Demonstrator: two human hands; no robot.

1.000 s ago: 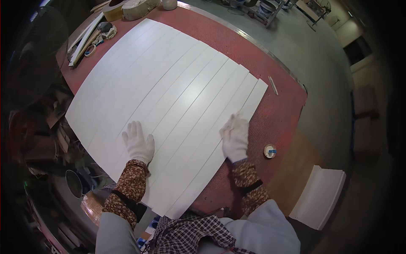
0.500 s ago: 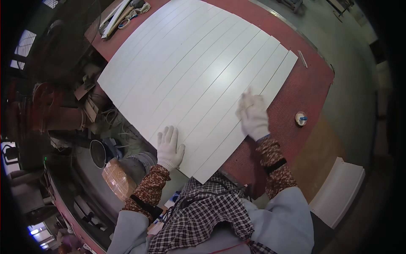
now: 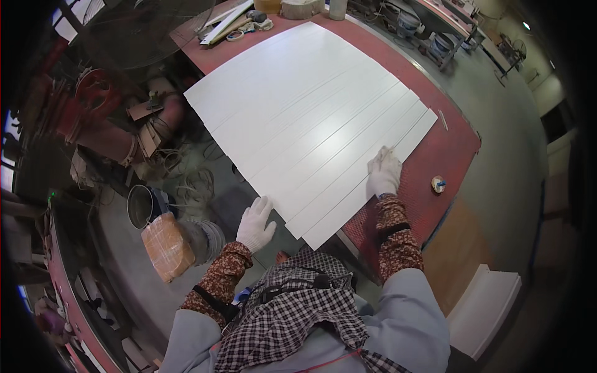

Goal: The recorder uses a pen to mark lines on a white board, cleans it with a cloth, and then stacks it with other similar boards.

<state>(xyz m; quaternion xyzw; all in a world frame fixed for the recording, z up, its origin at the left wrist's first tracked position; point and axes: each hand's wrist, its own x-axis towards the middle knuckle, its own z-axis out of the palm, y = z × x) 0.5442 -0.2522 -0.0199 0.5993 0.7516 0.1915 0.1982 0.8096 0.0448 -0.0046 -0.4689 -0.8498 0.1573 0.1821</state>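
Long white boards point(image 3: 311, 118) lie side by side, forming one wide sheet on a red table. Their near ends are staggered. My right hand point(image 3: 385, 174), in a white knit glove, rests on the boards close to their right edge. Its fingers are bent and pressed together; whatever may be under them is hidden. At the near left edge of the sheet is my left hand point(image 3: 255, 225), gloved the same way, with its fingers stretched out and its fingertips by the board edge. Nothing shows in that hand.
On the red table point(image 3: 429, 161) sit a small round pot with a blue piece point(image 3: 438, 184) and a thin white strip point(image 3: 443, 120). Wood strips point(image 3: 227, 23) and a tape roll point(image 3: 235, 36) lie at the far left. A bucket point(image 3: 140, 206) and a wrapped package point(image 3: 166, 247) stand left.
The view has shifted, bringing more of the far room in. My right hand has moved along the boards toward their right edge. My left hand has slid off the boards to their near left edge.
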